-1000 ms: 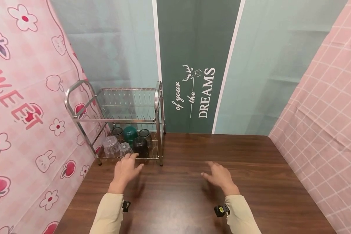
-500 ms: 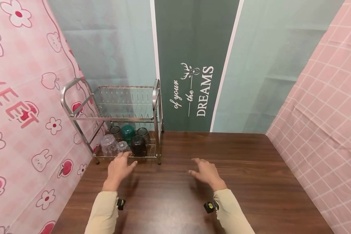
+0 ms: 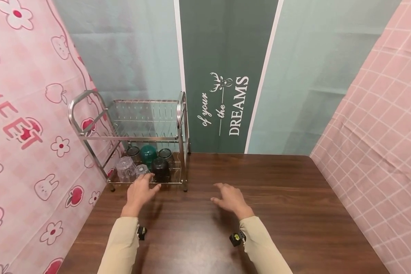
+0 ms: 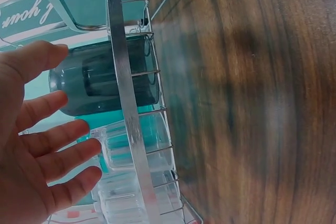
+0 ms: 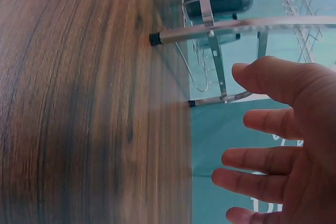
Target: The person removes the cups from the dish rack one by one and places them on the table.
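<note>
My left hand (image 3: 140,193), fingers spread and holding nothing, hovers before the lower shelf of a metal dish rack (image 3: 144,139). Upside-down cups stand on that shelf: a dark cup (image 3: 161,169), a small clear cup (image 3: 142,169), a larger clear cup (image 3: 125,169), a teal cup (image 3: 148,153) and two smoky ones behind. In the left wrist view the fingers are near the dark cup (image 4: 107,77) and clear cups, apart from them as far as I can tell. My right hand (image 3: 230,198) is over the table, right of the rack, fingers extended with nothing in them.
The brown wooden table (image 3: 260,220) runs under both hands. Behind it hangs a green printed curtain (image 3: 226,45). A pink patterned cloth (image 3: 24,182) borders the left side close to the rack, and a pink checked cloth (image 3: 370,144) the right.
My right hand has moved left across the table toward the rack. The left hand stays in front of the lower shelf, and the head view has shifted slightly.
</note>
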`<state>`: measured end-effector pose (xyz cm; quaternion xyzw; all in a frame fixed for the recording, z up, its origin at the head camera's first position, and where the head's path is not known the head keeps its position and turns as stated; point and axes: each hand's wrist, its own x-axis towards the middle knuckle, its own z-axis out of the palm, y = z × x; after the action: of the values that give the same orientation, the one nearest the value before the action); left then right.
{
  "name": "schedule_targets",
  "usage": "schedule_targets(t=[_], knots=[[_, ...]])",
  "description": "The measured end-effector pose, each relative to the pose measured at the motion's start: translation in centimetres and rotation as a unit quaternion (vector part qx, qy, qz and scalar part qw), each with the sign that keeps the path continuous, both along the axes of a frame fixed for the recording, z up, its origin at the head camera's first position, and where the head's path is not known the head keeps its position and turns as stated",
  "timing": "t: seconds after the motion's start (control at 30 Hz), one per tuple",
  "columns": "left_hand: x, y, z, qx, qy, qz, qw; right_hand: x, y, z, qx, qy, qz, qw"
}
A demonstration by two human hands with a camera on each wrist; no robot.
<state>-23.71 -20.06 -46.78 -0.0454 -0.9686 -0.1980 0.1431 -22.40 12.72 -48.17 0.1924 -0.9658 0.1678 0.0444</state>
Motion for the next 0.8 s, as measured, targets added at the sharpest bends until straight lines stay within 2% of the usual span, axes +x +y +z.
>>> schedule_targets(t=[0.43, 0.8], knots=[[-1.3, 0.0, 1.0, -0.019, -0.019, 0.008, 0.9996, -0.8, -2.0, 0.8, 0.049, 0.022, 0.024, 0.9983], [-2.0, 0.4, 1.8, -0.004, -0.028, 0.054, 0.9982, -1.6, -3.5, 0.9, 0.058, 0.01, 0.033, 0.9977]])
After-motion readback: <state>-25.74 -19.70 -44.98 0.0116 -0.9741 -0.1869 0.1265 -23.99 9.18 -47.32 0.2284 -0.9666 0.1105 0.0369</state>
